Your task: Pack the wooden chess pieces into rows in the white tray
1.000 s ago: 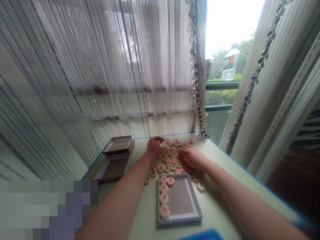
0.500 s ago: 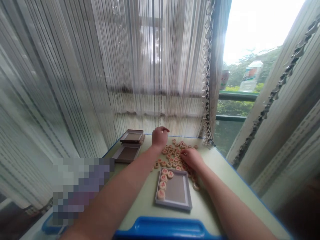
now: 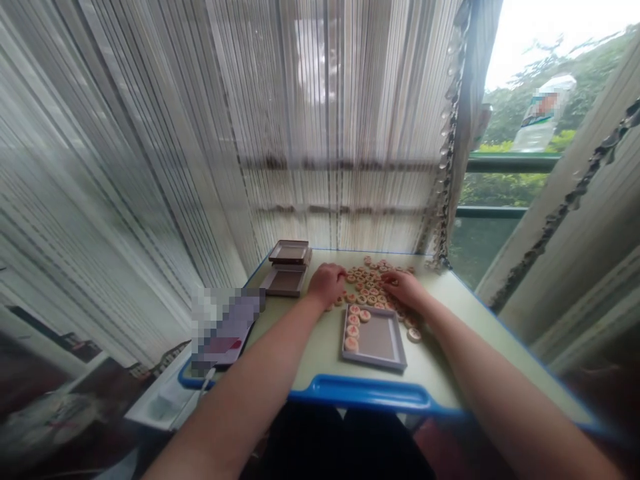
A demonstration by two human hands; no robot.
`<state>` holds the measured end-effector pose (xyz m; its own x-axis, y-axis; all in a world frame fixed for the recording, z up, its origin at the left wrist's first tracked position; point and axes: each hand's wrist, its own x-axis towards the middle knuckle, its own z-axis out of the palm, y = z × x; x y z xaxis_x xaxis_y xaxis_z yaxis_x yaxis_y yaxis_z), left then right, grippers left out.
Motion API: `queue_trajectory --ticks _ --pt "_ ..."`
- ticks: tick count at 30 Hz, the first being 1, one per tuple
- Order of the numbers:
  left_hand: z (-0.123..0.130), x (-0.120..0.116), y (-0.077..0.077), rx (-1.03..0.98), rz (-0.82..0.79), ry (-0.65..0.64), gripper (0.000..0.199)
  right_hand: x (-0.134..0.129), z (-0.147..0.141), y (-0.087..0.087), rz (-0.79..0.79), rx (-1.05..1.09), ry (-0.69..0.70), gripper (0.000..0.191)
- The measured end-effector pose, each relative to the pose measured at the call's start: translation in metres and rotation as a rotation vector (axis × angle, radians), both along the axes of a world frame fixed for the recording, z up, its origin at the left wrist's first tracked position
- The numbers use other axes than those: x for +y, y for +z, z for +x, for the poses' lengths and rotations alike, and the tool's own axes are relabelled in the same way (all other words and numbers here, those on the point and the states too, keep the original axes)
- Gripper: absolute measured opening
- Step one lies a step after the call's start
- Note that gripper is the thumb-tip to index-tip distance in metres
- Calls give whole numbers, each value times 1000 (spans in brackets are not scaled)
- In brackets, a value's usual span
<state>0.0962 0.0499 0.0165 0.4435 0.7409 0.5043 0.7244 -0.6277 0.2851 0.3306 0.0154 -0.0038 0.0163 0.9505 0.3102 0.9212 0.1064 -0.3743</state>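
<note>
Many round wooden Chinese chess pieces (image 3: 367, 291) with red or dark characters lie in a loose heap on the pale green table. My left hand (image 3: 327, 283) is at the heap's left edge, fingers curled; what they hold, if anything, is hidden. At the right side, my right hand (image 3: 404, 288) reaches in with bent fingers that appear closed around a piece. Nearer me stands a shallow box tray (image 3: 380, 340). Several red-marked pieces (image 3: 353, 331) line its left wall, and another piece (image 3: 365, 316) sits beside the top of that column.
Two more shallow trays, one tray (image 3: 285, 280) in front of a stacked one (image 3: 289, 251), stand at the back left. A phone or tablet (image 3: 235, 333), partly blurred out, lies at the left edge with a cable. A blue handle (image 3: 370, 393) runs along the front edge; curtains hang behind.
My left hand has come down from above the far side to the left edge of the heap. My right hand stays at the pieces. The camera view has tilted down and shifted left.
</note>
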Motion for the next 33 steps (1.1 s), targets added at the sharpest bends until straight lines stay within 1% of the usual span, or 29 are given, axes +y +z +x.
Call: queue_trajectory --ticks 3,6,9,11,15,17,18,20,21,22,23,24,25,26,28,29,31,32,33 --pt "2 -4 4 74 1 -77 24 0 -3 1 -21 11 11 25" --pt "3 -8 6 102 -14 -82 25 -2 -8 4 -25 -29 1 27" --pt "3 -8 6 123 -27 -95 25 -2 -13 6 -26 -86 -46 32" --pt "3 -8 7 153 -19 -115 25 0 -16 5 -42 -108 -81 31" --pt "2 -8 9 194 -10 -136 26 4 -21 4 -27 -17 -140 25" --pt "1 -9 10 192 -32 -119 27 1 -24 13 17 83 -130 22" --pt "0 -9 11 191 -53 -105 27 -4 -26 21 38 134 -112 22" --pt "-1 -9 14 191 -97 -84 28 -20 -30 41 132 354 -42 28" --pt "-2 -10 17 191 -117 -78 28 -30 -32 51 163 427 1 31" --pt "-4 -10 21 189 -138 -71 28 -41 -35 59 169 444 40 35" --pt "-5 -11 26 188 -164 -64 27 -53 -38 65 150 417 69 35" --pt "-7 -12 31 187 -193 -56 27 -64 -40 67 118 377 83 28" --pt "-9 -14 36 180 -220 -43 26 -74 -43 65 80 339 107 22" --pt "-11 -16 40 171 -238 -42 26 -82 -45 61 42 318 134 20" --pt "-15 -20 43 107 -201 -52 26 -93 -47 47 31 279 189 17" --pt "-16 -21 42 54 -157 -62 26 -95 -47 40 82 228 178 15" --pt "-17 -24 32 -57 -80 -56 28 -96 -47 28 175 172 146 15" --pt "-16 -25 25 -73 -57 -48 28 -96 -47 24 183 180 134 16" --pt "-16 -25 17 -39 -64 -42 27 -95 -48 21 172 181 128 15"
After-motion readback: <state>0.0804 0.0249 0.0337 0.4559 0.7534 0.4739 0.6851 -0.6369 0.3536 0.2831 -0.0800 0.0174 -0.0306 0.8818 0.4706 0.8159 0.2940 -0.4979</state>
